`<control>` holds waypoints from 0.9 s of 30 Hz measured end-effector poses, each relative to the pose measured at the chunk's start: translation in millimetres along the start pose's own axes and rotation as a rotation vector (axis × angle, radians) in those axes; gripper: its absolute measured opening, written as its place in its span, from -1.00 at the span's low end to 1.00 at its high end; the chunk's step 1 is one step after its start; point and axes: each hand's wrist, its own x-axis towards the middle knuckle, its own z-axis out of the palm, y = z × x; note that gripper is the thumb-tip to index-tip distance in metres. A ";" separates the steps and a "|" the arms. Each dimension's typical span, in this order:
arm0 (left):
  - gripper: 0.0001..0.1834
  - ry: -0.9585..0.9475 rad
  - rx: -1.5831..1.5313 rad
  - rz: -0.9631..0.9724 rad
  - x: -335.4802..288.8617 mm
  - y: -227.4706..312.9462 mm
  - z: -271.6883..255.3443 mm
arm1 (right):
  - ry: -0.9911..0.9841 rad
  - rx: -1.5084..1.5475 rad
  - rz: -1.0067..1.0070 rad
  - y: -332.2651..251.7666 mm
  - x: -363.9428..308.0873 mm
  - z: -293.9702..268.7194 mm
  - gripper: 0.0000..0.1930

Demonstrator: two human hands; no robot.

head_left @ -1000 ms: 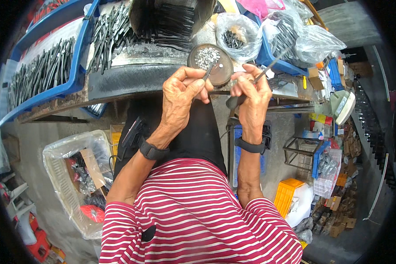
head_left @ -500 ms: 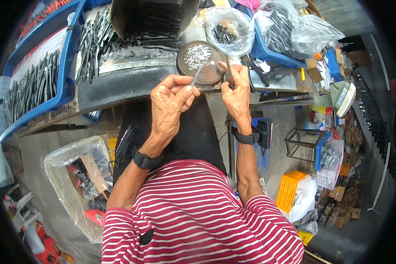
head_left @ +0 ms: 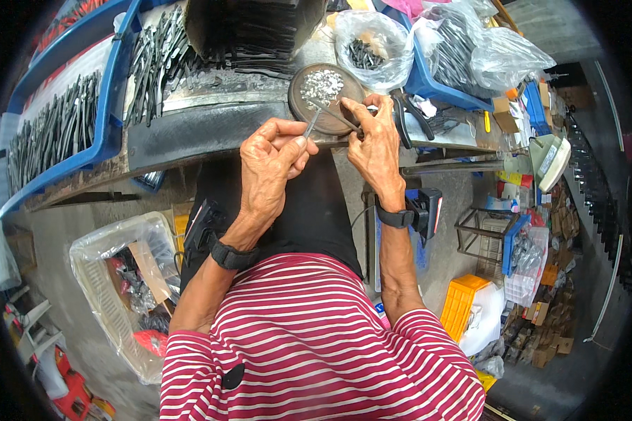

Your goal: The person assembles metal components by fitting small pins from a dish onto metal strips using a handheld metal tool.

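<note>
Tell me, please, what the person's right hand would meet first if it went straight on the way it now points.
Most likely the round brown dish with its white bits: the right hand and its thin tool point up-left toward it. Height above it is hard to judge.

Worn workbench, crowded
On it, from left to right: a blue tray, loose black strips, a round brown dish, an open clear bag, a black-handled tool, a blue bin

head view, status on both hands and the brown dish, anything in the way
Left grip: slim grey piece. Right grip: thin pointed tool, tip near that piece. Brown dish, white bits inside. Black-handled tool beside right grip.
</note>
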 end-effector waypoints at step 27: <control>-0.84 0.012 0.003 -0.029 -2.6 0.0 -3.9 | -0.027 0.000 -0.054 8.2 -1.4 -3.7 -0.45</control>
